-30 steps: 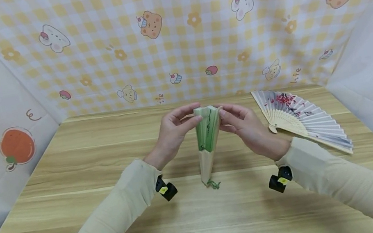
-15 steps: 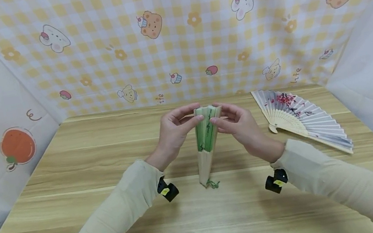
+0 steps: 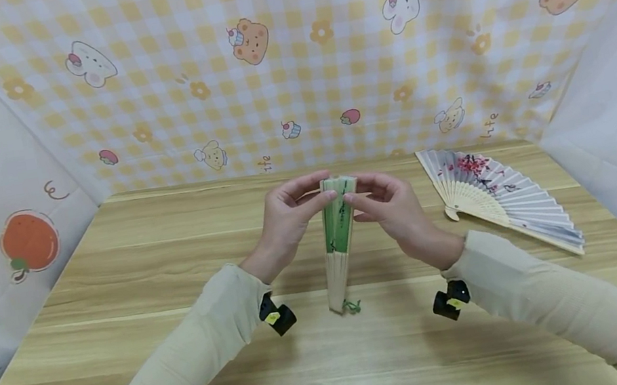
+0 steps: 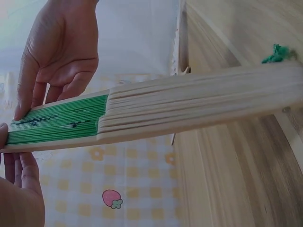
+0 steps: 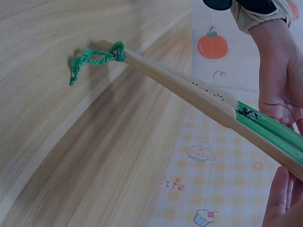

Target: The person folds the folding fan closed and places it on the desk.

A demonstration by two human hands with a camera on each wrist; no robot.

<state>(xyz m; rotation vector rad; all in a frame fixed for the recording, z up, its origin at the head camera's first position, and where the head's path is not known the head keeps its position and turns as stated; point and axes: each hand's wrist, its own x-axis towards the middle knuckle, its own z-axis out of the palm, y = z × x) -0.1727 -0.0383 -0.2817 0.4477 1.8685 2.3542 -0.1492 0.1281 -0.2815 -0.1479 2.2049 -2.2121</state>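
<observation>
A nearly folded green hand fan (image 3: 338,225) with pale wooden ribs stands tilted upright at mid-table, its narrow end low. From that end hangs a green cord (image 5: 97,57). On its left side my left hand (image 3: 291,219) pinches the upper edge between thumb and fingers. My right hand (image 3: 395,211) grips the opposite edge, thumb on the green pleats and fingers behind. The left wrist view shows the pleats (image 4: 57,120) pressed close together between both hands. Some fingertips are hidden behind the fan.
A spread white folding fan (image 3: 497,193) with pink blossoms lies at the right on the wooden table (image 3: 171,258). A yellow checked cloth (image 3: 296,84) hangs behind the table, and white sheets stand at both sides.
My right hand has moved left and its thumb has shifted onto the green pleats. The fan has narrowed, and its lower end has swung slightly left. The left hand is almost still.
</observation>
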